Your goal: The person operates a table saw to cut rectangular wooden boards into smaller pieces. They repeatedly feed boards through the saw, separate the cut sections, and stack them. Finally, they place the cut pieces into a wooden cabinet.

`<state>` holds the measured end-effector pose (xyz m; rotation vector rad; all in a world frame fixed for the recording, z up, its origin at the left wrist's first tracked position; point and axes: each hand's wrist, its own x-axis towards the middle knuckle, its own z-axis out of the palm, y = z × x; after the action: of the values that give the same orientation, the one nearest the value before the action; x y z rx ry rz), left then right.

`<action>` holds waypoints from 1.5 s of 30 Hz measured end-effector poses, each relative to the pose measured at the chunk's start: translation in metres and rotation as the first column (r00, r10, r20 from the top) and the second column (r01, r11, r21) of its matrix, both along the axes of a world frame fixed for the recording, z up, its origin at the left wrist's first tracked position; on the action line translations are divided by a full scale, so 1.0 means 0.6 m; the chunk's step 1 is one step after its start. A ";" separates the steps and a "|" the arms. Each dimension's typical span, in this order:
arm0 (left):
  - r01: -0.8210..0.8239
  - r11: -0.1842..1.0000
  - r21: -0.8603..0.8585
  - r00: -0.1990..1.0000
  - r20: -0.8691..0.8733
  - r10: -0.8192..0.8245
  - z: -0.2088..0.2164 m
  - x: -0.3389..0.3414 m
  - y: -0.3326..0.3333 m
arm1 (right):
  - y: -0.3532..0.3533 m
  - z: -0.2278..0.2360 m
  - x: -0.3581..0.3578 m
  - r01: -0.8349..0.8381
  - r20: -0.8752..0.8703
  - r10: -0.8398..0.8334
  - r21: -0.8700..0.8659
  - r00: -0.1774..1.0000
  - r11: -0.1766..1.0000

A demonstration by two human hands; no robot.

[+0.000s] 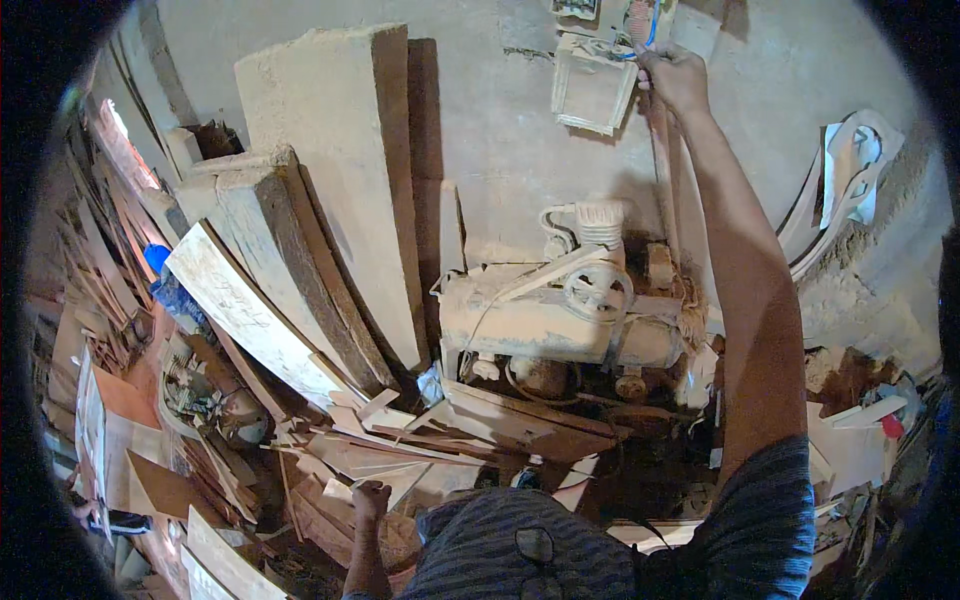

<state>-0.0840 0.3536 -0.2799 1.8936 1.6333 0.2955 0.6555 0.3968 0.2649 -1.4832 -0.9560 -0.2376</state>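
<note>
My right arm reaches far up to the wall, and my right hand [676, 80] is closed in a pinch on a blue wire [653, 28]. The wire bends down beside the upper right corner of a dusty, pale square box [594, 88] fixed to the wall. What else lies between those fingertips is hidden. Low in front of me, my left hand [371, 499] hangs with its fingers curled closed above scrap wood; whatever they hold, if anything, cannot be seen.
A dust-covered air compressor [560, 320] stands against the wall below the box. Thick wooden slabs [320, 150] and a pale board [255, 310] lean to its left. Offcuts [400, 450] litter the floor. A curved frame [855, 190] leans at the right.
</note>
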 end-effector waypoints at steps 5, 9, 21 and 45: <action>-0.118 0.989 -0.092 0.988 0.094 0.126 -0.006 -0.016 0.012 | 0.019 -0.015 0.028 0.107 0.083 -0.108 0.020 0.991 0.994; -0.112 0.990 -0.085 0.978 0.167 0.126 -0.037 -0.065 0.010 | 0.033 -0.022 0.037 0.189 0.155 -0.193 0.044 0.969 0.981; 0.059 0.990 0.128 0.997 0.048 -0.065 0.010 -0.040 -0.006 | 0.032 -0.028 0.013 0.307 0.251 -0.319 0.088 0.914 0.948; 0.347 0.911 0.225 0.938 -0.087 -0.336 0.040 0.038 0.117 | 0.045 -0.030 0.027 0.353 0.366 -0.393 0.174 0.843 0.919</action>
<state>-0.0611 0.4236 -0.2559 2.3415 1.3061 0.3112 0.6715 0.4238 0.2472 -1.5506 -0.9431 -0.8893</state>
